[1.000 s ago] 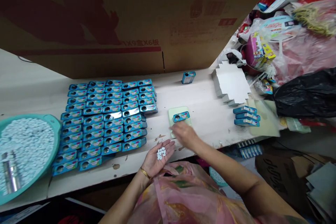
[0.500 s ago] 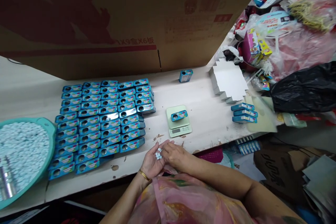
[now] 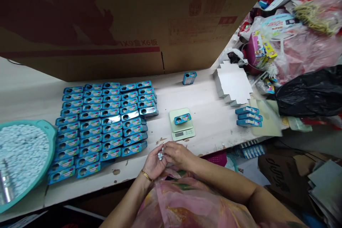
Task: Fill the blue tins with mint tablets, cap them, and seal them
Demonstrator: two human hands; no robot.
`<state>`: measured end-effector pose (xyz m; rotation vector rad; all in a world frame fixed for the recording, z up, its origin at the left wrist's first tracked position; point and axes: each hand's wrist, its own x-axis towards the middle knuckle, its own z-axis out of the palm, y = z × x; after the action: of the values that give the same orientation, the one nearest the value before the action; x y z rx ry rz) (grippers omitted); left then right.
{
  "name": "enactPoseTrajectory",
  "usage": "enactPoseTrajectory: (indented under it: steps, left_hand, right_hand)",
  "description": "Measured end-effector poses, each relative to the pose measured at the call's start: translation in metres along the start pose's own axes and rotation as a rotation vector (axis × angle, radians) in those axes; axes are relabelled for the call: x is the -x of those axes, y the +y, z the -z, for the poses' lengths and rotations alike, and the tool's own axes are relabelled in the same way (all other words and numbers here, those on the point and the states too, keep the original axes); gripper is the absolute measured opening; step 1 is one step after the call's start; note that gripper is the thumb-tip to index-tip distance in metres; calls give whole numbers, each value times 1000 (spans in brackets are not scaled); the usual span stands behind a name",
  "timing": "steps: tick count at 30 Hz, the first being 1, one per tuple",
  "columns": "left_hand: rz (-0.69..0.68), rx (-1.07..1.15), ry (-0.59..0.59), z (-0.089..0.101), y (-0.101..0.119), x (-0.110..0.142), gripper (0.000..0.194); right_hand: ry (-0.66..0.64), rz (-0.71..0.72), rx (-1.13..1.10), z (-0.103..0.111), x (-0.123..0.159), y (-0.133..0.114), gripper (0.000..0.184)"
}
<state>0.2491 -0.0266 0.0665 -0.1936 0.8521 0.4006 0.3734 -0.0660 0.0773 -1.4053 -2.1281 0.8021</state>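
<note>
at far left a teal basin [image 3: 52,136] holds a heap of pale blue pieces [image 3: 25,149], and rows of blue tins [image 3: 110,128] stand beside it. my left hand [image 3: 154,166] lies palm up, cupped and unclenched, with a few small, pale blue pellets [image 3: 160,156] in it. my right hand [image 3: 176,153] bends over that palm; i can't tell whether its fingertips pinch a pellet. i judge the step to be picking pellets from the palm; the next move calls for a light pinch and careful aim. the single tin [image 3: 182,119] sits on the pale green scale [image 3: 175,128], glossy blue, a dark round opening at its left end, lettering beside it.
</note>
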Motion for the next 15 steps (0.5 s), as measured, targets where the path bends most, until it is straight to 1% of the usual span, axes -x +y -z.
enactPoseTrajectory:
  steps: [2,6,8,10,12,14,15]
  left_hand:
    - [-17,20,35,5,-2,1,14]
    - [24,1,23,9,-6,2,15]
    - [15,1,28,9,-7,1,14]
    - [4,-14,50,10,-6,1,14]
    - [11,-43,75,10,-5,2,16]
    - [22,-64,89,10,-4,2,18]
    - [18,-64,91,9,-4,2,18]
  right_hand:
    - [0,-18,-48,2,1,-3,9]
    - [-30,-13,-63,9,2,-6,7]
    - [17,4,-75,17,1,-3,7]
    - [124,-16,-65,30,-2,8,9]
    - [238,-74,-7,44,-7,24,11]
    - [292,-139,90,55,-14,41,12]
    - [284,-169,143,58,-18,49,13]
